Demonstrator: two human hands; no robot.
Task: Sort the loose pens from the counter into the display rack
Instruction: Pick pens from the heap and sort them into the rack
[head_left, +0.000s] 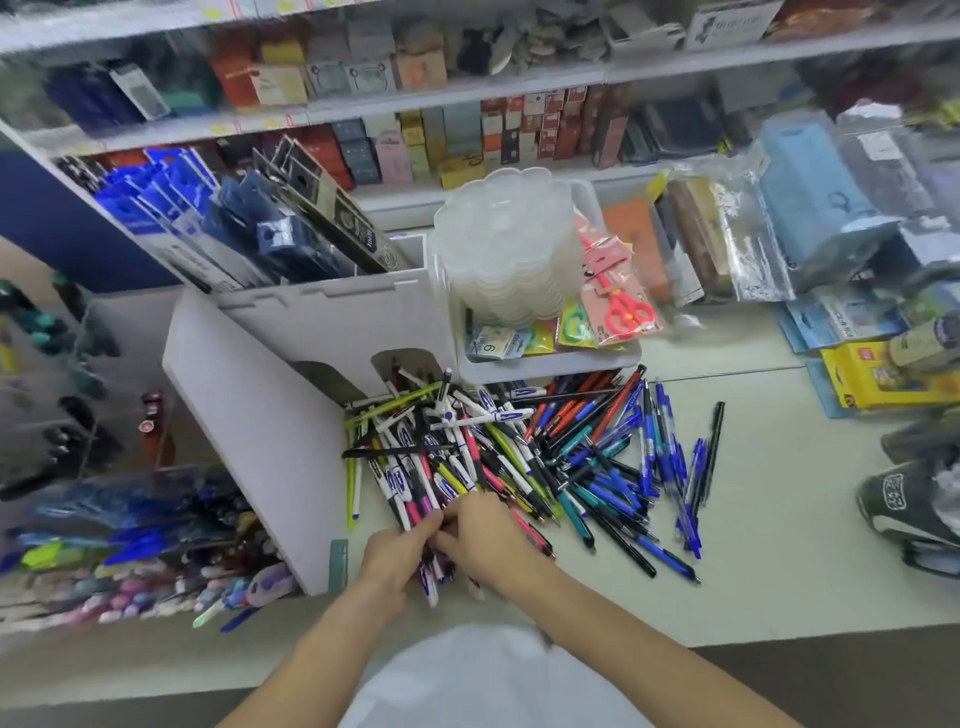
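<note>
Pens everywhere, a big messy heap of loose ones spread over the pale counter, right in front of me. White-and-blue ones and a few yellow-green and pink ones are piled on the left side of the heap, while red, teal and blue ones fan out to the right, with one black pen lying a bit apart at the far right edge.

My left hand and my right hand are both at the near edge of the pile, touching each other, fingers curled in around a small bunch of pens. Both are closed on that bunch; the ends of a few white-and-blue pens poke out below my left hand. Can't tell exactly how many I've got.

The display rack is off to my left, past a white divider panel that stands just beside the heap. Its clear compartments already hold blue pens up top and pastel ones lower down, though it's blurry over there.

Behind the heap sits a white tray with a stack of clear plastic lids and packaged red scissors in it. A yellow box sits on the counter far right, and shelves of boxed stock run along the back.
</note>
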